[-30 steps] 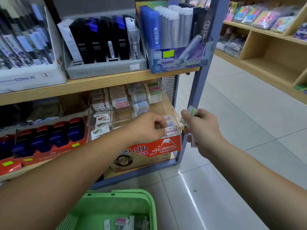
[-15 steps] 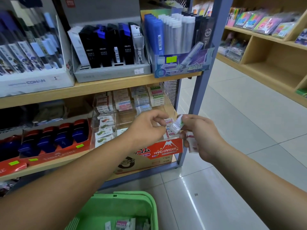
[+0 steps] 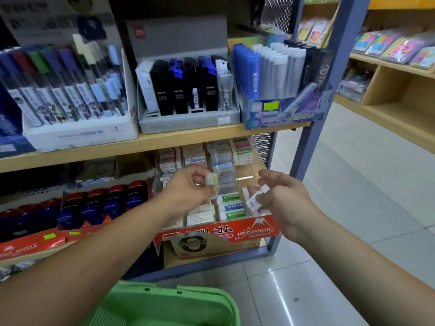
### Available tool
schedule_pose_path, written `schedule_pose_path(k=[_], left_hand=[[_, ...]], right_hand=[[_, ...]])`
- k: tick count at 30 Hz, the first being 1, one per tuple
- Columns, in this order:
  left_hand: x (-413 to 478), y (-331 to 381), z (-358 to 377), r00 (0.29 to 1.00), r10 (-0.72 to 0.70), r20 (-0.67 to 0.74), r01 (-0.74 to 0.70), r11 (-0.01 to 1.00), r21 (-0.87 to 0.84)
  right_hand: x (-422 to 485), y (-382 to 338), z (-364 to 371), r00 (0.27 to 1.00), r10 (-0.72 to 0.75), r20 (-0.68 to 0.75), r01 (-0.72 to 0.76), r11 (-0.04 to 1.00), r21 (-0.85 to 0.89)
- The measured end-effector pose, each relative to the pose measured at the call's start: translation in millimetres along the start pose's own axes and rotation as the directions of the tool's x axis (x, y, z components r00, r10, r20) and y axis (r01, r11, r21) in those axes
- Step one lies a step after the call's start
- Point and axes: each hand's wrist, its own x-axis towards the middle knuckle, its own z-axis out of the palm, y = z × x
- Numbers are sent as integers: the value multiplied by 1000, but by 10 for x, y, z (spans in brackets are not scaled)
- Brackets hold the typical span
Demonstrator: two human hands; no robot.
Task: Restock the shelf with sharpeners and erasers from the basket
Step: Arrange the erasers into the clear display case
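At 9 o'clock, a red tray point(image 3: 33, 245) holds a row of blue and red items too blurred to name. At 6 o'clock, below both forearms, is the green basket point(image 3: 164, 297); only its rim and one corner show.

Just left of centre, the left hand point(image 3: 188, 190) is raised in front of the display point(image 3: 216, 232), which stands under the wooden shelf point(image 3: 94, 152). Its thumb and fingers are curled. They pinch a small eraser point(image 3: 212, 179) with a green-yellow edge. The eraser stands upright at the fingertips, at 2 o'clock of the hand, just in front of the display's clear compartments.

The display fills the centre, with stacked erasers in its tiers. Green and blue "Hard Eraser" packs sit in the front row, between the two hands.

At 3 o'clock of the left hand is the right hand point(image 3: 287, 205), with its fingers curled round a few small white packs point(image 3: 255, 201). The thumb lies on top and the packs jut out tilted toward 9 o'clock. How many there are I cannot tell. This hand is near the display's right end, above its red front panel.

At 2 o'clock, across the tiled floor point(image 3: 353, 208), wooden shelving point(image 3: 395, 107) carries colourful packets.
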Motion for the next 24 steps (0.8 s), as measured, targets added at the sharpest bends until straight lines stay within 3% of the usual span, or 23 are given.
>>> schedule_pose_path(k=[3,8,14,18,21,24], left_hand=[[174,-31,-107,999,-34,-38,34,999,-4],[516,-34,-55,999,54,1,-53,974,220],[886,-29,78,995,104,-10,-84,854,513],[961,-34,90,990,122,73,-140,746,652],[942,-72,74,978,151,143,-208,717,665],[924,-143,52,976,141,168,-215,773,597]], right_hand=[[77,-11,67,997,7,-71,0,994,106],[113,60,164,991,-81,-109,92,990,106],[115,77,157,981,-127,-145,134,990,38],[110,83,144,982,-119,-149,124,992,23],[130,90,144,980,-109,-166,115,993,23],[132,91,159,981,-109,-161,115,993,26]])
